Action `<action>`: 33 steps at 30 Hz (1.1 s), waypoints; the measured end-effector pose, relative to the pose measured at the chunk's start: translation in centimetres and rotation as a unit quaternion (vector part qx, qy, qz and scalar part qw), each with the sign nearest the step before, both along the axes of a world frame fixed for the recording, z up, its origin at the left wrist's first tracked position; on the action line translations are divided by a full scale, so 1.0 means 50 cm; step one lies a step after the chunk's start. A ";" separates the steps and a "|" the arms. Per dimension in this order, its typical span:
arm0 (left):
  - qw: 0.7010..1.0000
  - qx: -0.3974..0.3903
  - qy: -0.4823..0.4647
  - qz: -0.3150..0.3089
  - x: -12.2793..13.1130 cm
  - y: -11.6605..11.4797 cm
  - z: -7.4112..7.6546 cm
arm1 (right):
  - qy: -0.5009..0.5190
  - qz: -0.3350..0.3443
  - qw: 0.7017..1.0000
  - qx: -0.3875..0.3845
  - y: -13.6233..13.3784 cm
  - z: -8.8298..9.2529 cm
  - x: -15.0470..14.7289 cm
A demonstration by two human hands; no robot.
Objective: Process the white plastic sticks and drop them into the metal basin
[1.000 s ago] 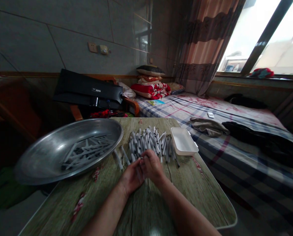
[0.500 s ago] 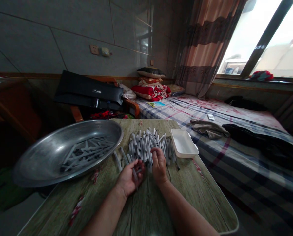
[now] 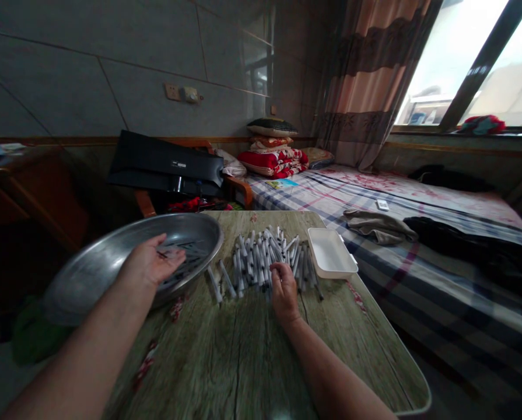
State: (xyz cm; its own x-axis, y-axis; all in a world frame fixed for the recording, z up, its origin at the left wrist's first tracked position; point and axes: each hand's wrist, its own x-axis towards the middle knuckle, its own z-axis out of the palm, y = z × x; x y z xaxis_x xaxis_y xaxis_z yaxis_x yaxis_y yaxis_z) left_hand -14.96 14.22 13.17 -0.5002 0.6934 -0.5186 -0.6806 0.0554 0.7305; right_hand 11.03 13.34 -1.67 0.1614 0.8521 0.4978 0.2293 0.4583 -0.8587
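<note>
My left hand [image 3: 156, 261] is over the near right part of a large metal basin [image 3: 90, 245], thumb and fingers apart. A thin dark streak shows by its fingers, too blurred to name. In the basin lie several pale, pen-like tubes [image 3: 195, 251], partly hidden by the hand. My right hand [image 3: 284, 286] rests at the near edge of a pile of whitish tubes with dark ends [image 3: 254, 256], its fingers curled in. What they hold, if anything, is hidden. Two separate tubes [image 3: 227, 279] lie left of the pile.
A white plastic box [image 3: 331, 254] without a lid stands right of the pile on the wood-patterned table [image 3: 261, 361]. Behind and to the right is a bed [image 3: 322, 198] with clothes and folded quilts. A black monitor [image 3: 169, 166] leans on a wooden chair beyond the basin.
My left hand has moved left from the front of the pile, where it held a tube, to over the basin, and its fingers have opened. My right hand has stayed by the pile.
</note>
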 end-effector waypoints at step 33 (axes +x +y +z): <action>0.305 0.076 0.835 -0.452 0.120 -0.105 -0.216 | -0.036 -0.006 0.999 -0.005 -0.003 0.012 -0.006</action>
